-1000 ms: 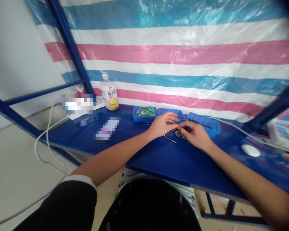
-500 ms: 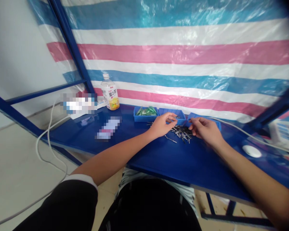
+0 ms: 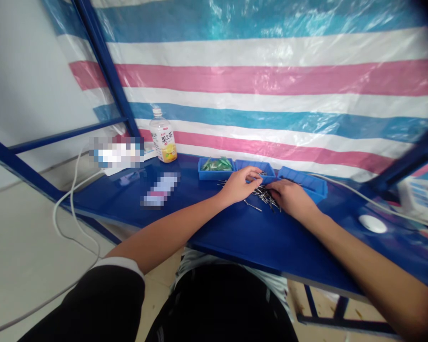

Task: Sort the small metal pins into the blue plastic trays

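Note:
A loose pile of thin silver and dark metal pins (image 3: 269, 200) lies on the blue table (image 3: 235, 228). Over the pile's left side is my left hand (image 3: 239, 186), fingers curled in and thumb close to them; what they hold, if anything, is too small to make out. My right hand (image 3: 293, 198) reaches into the pile's right side, its fingertips drawn together among the pins. Just behind stand a blue bin with green pieces (image 3: 217, 165), a middle blue bin (image 3: 270, 167) partly hidden by my left hand, and a right blue bin (image 3: 317, 189) with dark items.
A drink bottle (image 3: 163, 138) stands at the back left, near a blurred-out white item (image 3: 117, 154) and a blurred flat object (image 3: 160, 191). At right lie a white oval object (image 3: 373, 223) and a white cable (image 3: 356, 195). A striped plastic sheet (image 3: 264, 76) hangs behind.
My right hand has moved left and slightly down, from the front of the right bin into the pile of pins. My left hand stays in place.

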{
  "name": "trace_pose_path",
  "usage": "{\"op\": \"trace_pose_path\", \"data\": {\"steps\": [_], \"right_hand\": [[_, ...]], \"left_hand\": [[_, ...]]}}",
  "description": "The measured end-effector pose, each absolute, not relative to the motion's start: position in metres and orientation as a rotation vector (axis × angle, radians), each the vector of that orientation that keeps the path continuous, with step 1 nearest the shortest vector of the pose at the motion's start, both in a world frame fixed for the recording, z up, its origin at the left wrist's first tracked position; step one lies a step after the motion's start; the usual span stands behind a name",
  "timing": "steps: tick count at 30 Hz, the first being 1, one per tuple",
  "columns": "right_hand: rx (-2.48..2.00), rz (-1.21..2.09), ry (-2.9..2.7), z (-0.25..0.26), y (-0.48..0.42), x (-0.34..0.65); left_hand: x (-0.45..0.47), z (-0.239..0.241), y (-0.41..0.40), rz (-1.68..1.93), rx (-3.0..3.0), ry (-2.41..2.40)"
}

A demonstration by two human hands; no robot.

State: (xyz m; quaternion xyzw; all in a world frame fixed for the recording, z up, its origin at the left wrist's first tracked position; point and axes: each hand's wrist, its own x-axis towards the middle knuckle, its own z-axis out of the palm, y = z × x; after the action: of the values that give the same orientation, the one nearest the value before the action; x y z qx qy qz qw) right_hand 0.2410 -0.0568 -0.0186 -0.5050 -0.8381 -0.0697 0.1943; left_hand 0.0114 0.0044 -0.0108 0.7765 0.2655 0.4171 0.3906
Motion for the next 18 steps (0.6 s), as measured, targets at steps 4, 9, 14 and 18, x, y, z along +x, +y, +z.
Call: {"op": "trace_pose_path", "data": {"steps": [4, 9, 14, 18], "right_hand": [[-1.468, -0.214, -2.335, -0.0141, -0.0593, 0.2383], [-1.539, -0.232, -2.321, -0.0137, -0.0583, 0.2363], [-1.521, -0.216, -2.326, -0.0147, -0.0557, 0.2391], [-1.51, -0.195, -2.349, -0.0144, -0.0562, 0.2423]], "left_hand": [[0.0109, -0.011, 0.0041, 1.053, 1.978, 0.671], [0.0109, -0.0103, 0.0036, 1.048, 1.981, 0.682], [0.0113, -0.0095, 0.0032, 1.047, 1.975, 0.684], [0.0112, -0.0099, 0.0032, 1.049, 1.975, 0.68]]}}
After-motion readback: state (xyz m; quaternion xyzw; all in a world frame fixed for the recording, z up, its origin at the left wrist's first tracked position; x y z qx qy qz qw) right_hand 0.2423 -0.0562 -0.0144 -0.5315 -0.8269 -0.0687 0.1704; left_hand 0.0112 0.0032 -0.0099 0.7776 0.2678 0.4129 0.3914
